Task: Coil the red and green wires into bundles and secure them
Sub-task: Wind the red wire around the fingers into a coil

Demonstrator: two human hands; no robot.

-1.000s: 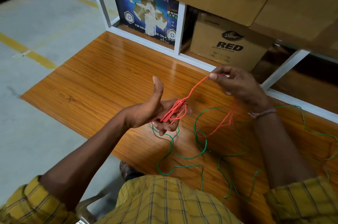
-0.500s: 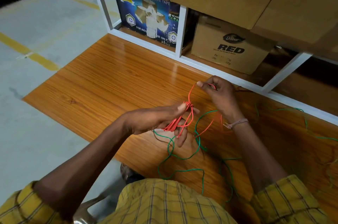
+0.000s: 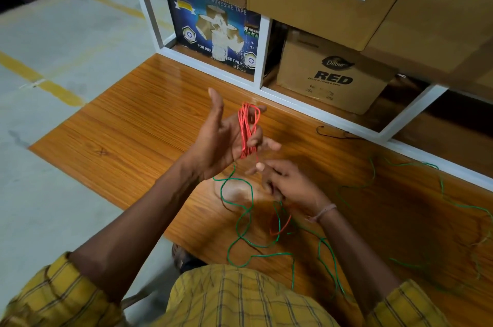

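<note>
I judge the red wire (image 3: 248, 129) nearly coiled but unsecured, looped round my left hand's (image 3: 224, 142) fingers, my right hand (image 3: 289, 184) just below pinching its tail, while the green wire (image 3: 241, 220) sprawls untouched across the worktop (image 3: 133, 126).

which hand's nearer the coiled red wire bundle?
Left. Left hand has the coiled red wire bundle looped round its fingers; right hand sits just below, pinching its red tail.

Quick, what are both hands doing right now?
Left hand: holding the red wire, looped round its fingers.
Right hand: seems to pinch the red wire's trailing strand, though it is blurry.
</note>
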